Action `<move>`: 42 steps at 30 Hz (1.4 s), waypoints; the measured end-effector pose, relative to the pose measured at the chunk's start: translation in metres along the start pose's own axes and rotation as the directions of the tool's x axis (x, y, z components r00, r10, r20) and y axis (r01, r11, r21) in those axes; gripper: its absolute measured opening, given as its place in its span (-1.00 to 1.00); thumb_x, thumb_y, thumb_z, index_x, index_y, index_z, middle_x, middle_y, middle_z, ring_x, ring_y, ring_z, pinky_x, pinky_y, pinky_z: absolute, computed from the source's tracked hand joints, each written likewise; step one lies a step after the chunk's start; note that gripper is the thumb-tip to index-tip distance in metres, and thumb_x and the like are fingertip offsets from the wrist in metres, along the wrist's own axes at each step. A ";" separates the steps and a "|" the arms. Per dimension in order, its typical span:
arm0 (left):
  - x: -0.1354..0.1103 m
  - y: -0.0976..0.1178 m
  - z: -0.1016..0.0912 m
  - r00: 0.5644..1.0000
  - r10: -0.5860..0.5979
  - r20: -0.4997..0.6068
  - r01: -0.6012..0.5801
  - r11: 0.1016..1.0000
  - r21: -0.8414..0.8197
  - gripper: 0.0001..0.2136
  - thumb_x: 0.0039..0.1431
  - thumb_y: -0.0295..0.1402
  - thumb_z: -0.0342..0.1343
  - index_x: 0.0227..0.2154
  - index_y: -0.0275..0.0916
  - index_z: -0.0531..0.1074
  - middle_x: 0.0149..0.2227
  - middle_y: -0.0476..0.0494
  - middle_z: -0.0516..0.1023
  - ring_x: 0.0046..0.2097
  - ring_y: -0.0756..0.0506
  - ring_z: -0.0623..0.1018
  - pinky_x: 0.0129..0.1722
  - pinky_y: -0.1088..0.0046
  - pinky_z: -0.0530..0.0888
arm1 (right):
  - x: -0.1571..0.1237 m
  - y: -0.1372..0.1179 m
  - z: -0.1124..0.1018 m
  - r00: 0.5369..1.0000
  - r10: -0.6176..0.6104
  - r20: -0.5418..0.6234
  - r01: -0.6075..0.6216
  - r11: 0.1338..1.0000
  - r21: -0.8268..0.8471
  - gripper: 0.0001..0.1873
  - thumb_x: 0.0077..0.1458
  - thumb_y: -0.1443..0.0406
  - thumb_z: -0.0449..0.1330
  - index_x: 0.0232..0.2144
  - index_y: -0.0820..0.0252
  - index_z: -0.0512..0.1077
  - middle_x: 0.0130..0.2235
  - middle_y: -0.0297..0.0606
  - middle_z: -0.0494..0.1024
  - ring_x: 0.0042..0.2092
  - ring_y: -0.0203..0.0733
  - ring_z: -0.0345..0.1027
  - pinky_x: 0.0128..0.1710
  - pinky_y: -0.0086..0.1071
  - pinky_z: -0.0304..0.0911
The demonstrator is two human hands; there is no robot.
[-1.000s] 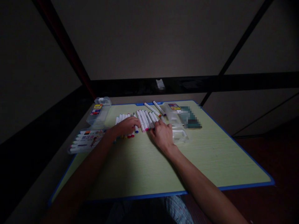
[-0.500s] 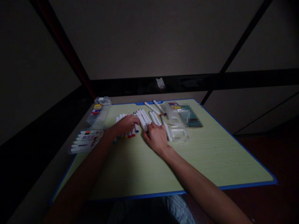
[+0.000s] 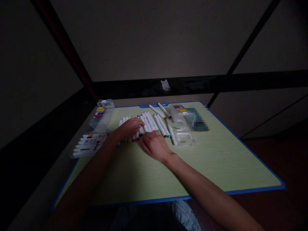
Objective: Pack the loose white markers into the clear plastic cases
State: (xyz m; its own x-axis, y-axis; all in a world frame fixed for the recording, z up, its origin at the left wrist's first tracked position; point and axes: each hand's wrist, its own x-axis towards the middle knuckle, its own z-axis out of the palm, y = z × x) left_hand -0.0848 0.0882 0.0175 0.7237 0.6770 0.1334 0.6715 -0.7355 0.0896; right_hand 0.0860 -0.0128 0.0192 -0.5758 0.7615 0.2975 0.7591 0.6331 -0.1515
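Note:
White markers with coloured ends lie side by side in a row across the middle of the table. My left hand (image 3: 131, 127) rests over the left group of markers (image 3: 126, 119), fingers stretched flat across them and hiding part of the row. At the lower ends of the middle markers (image 3: 148, 120) is my right hand (image 3: 156, 146), its fingers curled inward; whatever they may hold is hidden. Just right of these lies a pair of markers (image 3: 160, 125) with green and dark ends. Another white marker (image 3: 171, 132) slants beside the open clear case.
A clear plastic case (image 3: 178, 119) with its lid (image 3: 184, 137) open stands at right, near a blurred dark green object (image 3: 197, 120). Two loose markers (image 3: 157, 111) lie behind. At left are another clear case (image 3: 102, 117) and a filled marker pack (image 3: 89, 145). Blue edging (image 3: 255, 190) borders the table.
My right hand has moved down and left along the markers, uncovering their pink and green lower ends. The fingers of my left hand have straightened slightly over the row.

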 end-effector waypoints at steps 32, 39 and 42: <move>0.002 0.017 0.002 0.988 0.125 -0.087 -0.134 0.984 -0.115 -0.77 -0.06 -0.22 0.21 -0.40 -0.30 0.45 -0.27 -0.15 0.44 -0.21 -0.08 0.44 -0.15 0.40 0.35 | -0.007 -0.013 0.014 0.920 -0.377 0.111 0.374 0.926 0.045 -0.70 0.19 0.27 -0.05 -0.42 0.27 0.43 -0.35 -0.19 0.53 -0.37 -0.26 0.37 -0.34 -0.35 0.16; 0.002 0.013 -0.001 0.993 0.106 -0.053 -0.110 0.991 -0.078 -0.81 -0.04 -0.28 0.19 -0.41 -0.31 0.44 -0.28 -0.15 0.45 -0.22 -0.08 0.44 -0.16 0.41 0.35 | -0.007 -0.013 0.013 0.917 -0.380 0.122 0.377 0.925 0.042 -0.69 0.20 0.26 -0.06 -0.41 0.25 0.43 -0.34 -0.21 0.52 -0.36 -0.25 0.37 -0.35 -0.34 0.15; 0.002 0.012 -0.002 0.993 0.110 -0.047 -0.113 0.991 -0.073 -0.80 -0.04 -0.27 0.19 -0.40 -0.31 0.44 -0.28 -0.14 0.45 -0.22 -0.08 0.44 -0.16 0.41 0.35 | -0.007 -0.013 0.013 0.914 -0.386 0.128 0.384 0.923 0.037 -0.69 0.20 0.27 -0.07 -0.41 0.25 0.43 -0.35 -0.22 0.52 -0.37 -0.26 0.37 -0.37 -0.35 0.14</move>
State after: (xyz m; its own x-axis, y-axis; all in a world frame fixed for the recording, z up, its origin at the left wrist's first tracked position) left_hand -0.0755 0.0807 0.0209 0.7847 0.5905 0.1888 0.5722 -0.8070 0.1459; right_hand 0.0757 -0.0248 0.0067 -0.8577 0.4694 0.2100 0.4678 0.8818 -0.0604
